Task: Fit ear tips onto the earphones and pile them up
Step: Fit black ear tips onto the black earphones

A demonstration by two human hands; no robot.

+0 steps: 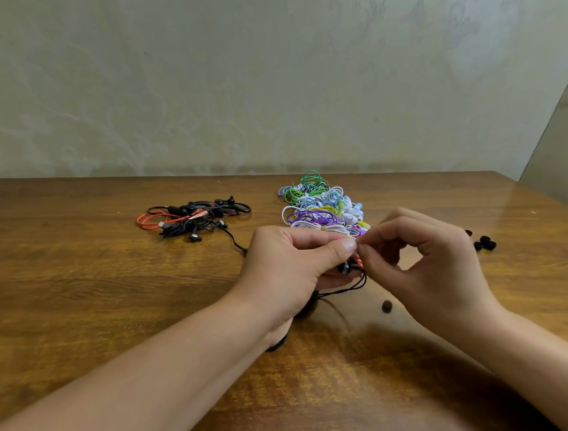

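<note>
Left hand (290, 266) gripping a black earphone (344, 267), right hand (425, 258) pinching at its tip, loose ear tip (387, 306) on the bench (112, 297), coloured pile (322, 205) behind.

Both forearms reach forward; left hand (288, 269) and right hand (429, 265) meet, curled fingers (338, 248) pinching together.

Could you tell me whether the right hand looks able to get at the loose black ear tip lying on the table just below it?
Probably yes: the ear tip lies bare beside the right hand, though its fingers are busy pinching something.
</note>
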